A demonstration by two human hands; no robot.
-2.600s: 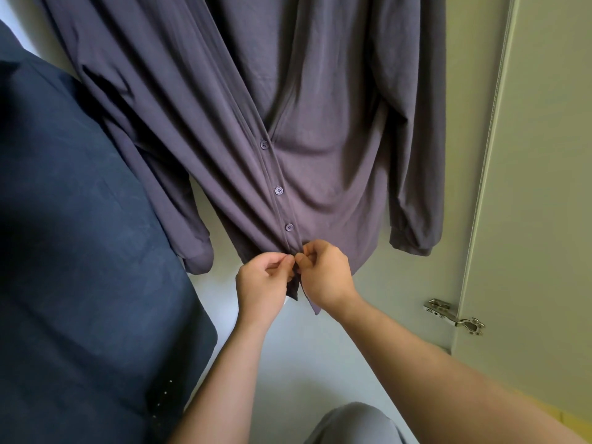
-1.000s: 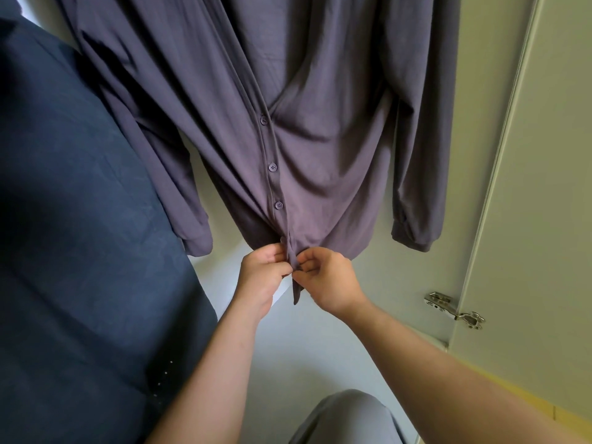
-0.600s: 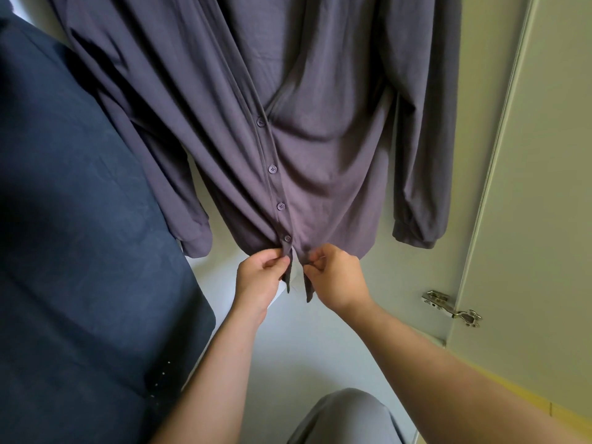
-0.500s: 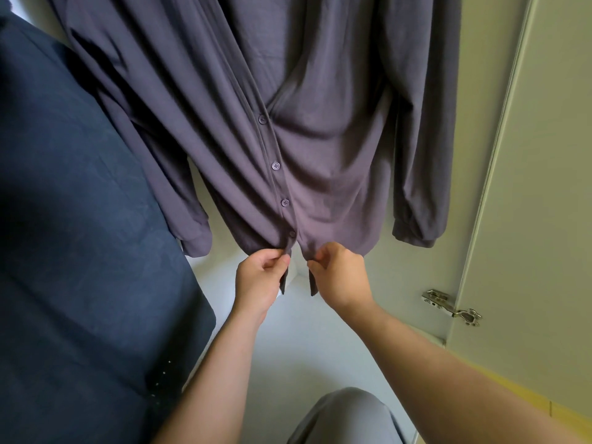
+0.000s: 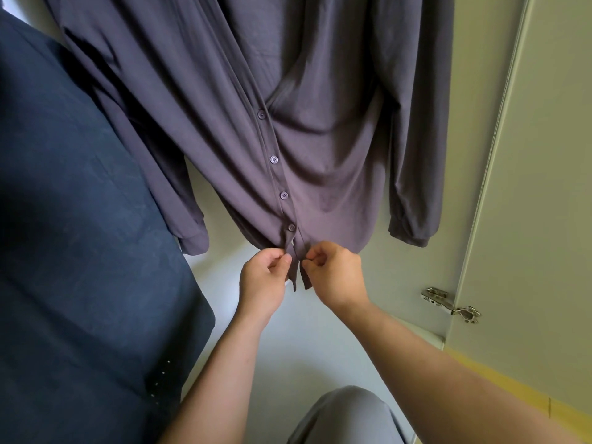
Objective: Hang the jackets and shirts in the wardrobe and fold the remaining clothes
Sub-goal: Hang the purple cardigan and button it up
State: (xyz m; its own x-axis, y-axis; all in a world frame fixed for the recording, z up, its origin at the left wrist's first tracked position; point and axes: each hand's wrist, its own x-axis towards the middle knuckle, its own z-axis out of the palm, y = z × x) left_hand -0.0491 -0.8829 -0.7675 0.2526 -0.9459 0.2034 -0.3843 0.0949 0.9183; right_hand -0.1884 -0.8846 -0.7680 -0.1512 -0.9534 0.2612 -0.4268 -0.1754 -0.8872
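At centre frame, the left hand [image 5: 262, 280] and right hand [image 5: 336, 274] each pinch one bottom placket edge of the hanging purple shirt [image 5: 256, 123], fabric caught between thumbs and curled fingers.

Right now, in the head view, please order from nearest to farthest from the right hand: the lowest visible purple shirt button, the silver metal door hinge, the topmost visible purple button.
1. Lowest purple button, just above the right hand.
2. Silver metal hinge, off to the right.
3. Topmost purple button, high up.
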